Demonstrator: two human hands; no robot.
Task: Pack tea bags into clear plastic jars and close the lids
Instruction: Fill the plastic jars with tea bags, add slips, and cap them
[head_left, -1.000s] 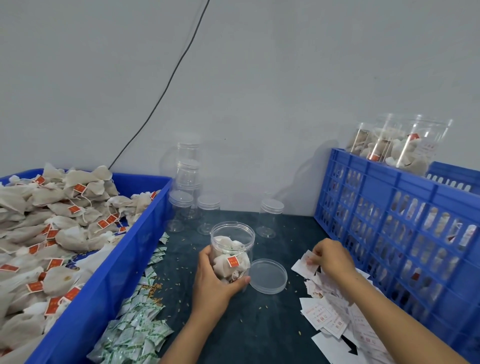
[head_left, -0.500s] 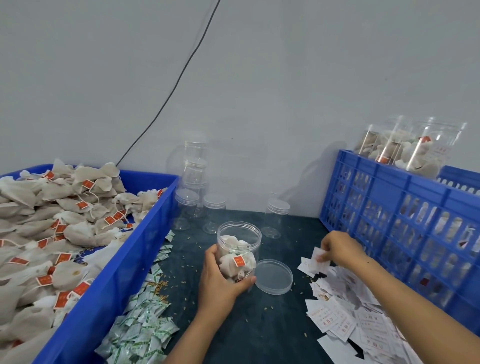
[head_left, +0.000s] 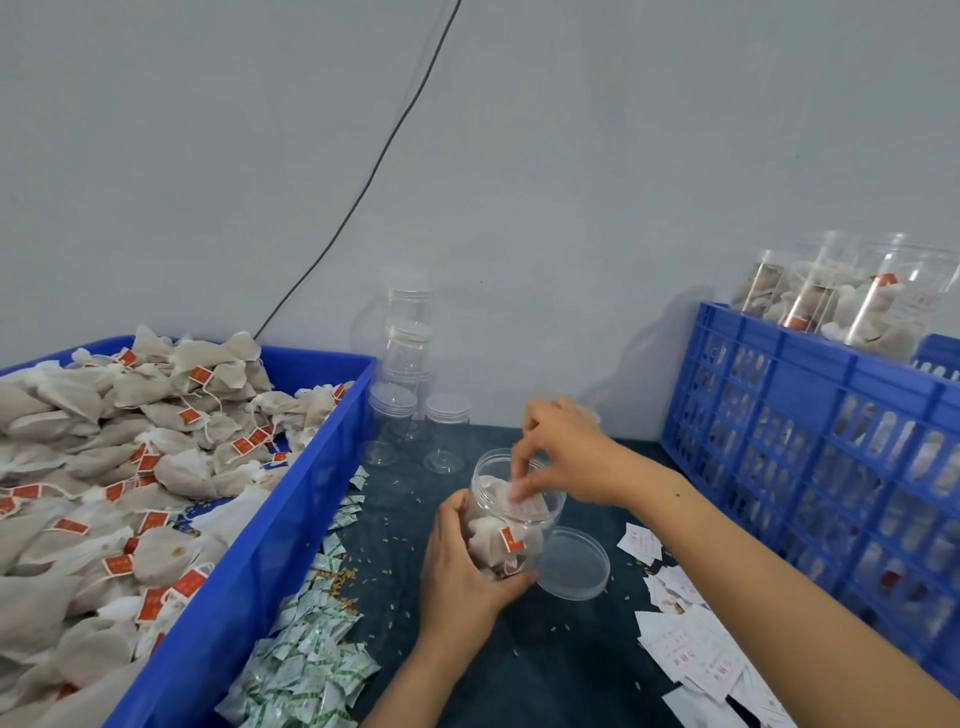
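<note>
Nearest us, our left hand (head_left: 462, 566) wraps its curled fingers round the open jar (head_left: 511, 512) of tea bags on the dark table (head_left: 571, 670), and we should keep that grip firm so the jar stays upright. Just above, our right hand (head_left: 563, 447) pinches a small white slip (head_left: 524, 503) at the jar's mouth (we judge it a label card), best laid flat on the bags. Then the lid (head_left: 571, 564), lying touching the jar's right side, can seat squarely.

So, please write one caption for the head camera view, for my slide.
Left hand grips an open jar of tea bags while the right hand puts a paper slip into it.
</note>
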